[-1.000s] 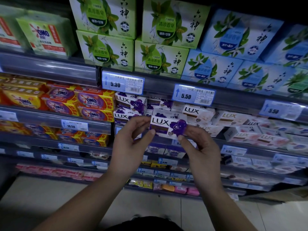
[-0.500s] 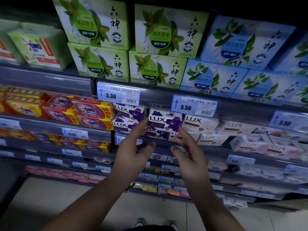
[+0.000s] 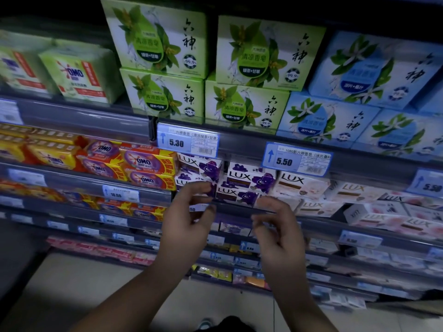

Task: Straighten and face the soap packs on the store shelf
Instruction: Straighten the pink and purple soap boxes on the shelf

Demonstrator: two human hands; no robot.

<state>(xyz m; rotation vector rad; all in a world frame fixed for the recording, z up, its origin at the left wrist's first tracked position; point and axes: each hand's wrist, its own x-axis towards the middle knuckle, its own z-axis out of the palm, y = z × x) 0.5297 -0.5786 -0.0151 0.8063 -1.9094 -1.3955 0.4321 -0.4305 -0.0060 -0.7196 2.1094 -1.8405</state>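
The purple LUX soap packs (image 3: pixel 250 178) are stacked label-outward on the shelf (image 3: pixel 232 208), just behind its rail, while the left hand (image 3: pixel 187 226) and right hand (image 3: pixel 280 236) are held before them with each grip loosely spread and empty, presumably ready for the next crooked pack.

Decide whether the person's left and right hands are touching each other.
Apart. The head view shows a clear gap between the left hand and the right hand, with the shelf rail visible through it.
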